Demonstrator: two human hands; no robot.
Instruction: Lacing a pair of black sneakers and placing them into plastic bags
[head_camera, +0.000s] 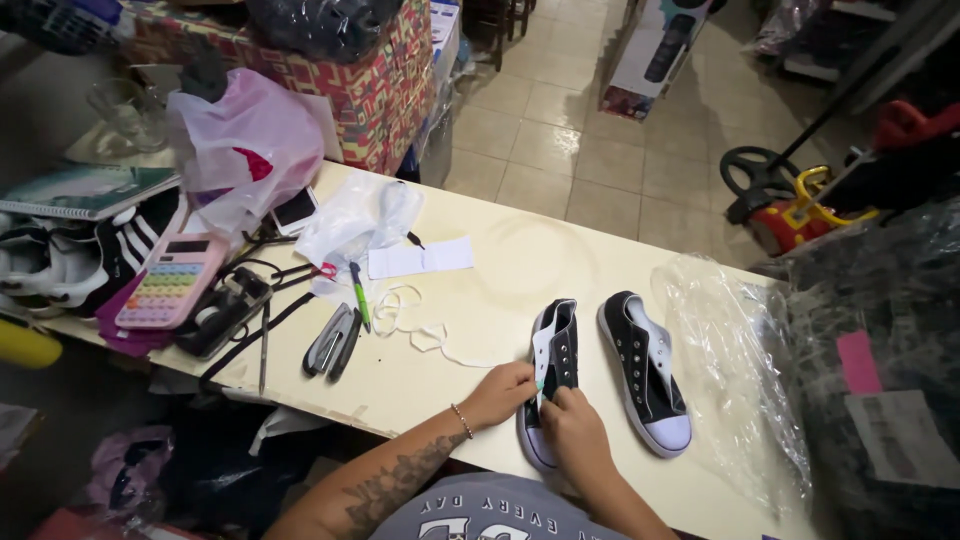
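Two black canvas sneakers with white toe caps lie on the cream table (500, 270). Both my hands work on the left sneaker (553, 350). My left hand (500, 393) pinches its side by the eyelets, where a white shoelace (420, 328) trails away to the left across the table. My right hand (572, 428) covers the toe end of the same sneaker and grips it. The right sneaker (645, 370) lies untouched beside them, with no lace in its eyelets.
A clear plastic bag (735, 360) lies to the right. To the left are a stapler (331, 342), a green pen (359, 295), a pink calculator (172, 280), a tape dispenser (222, 310), a pink bag (245, 140), a paper slip (420, 258) and striped shoes (90, 255).
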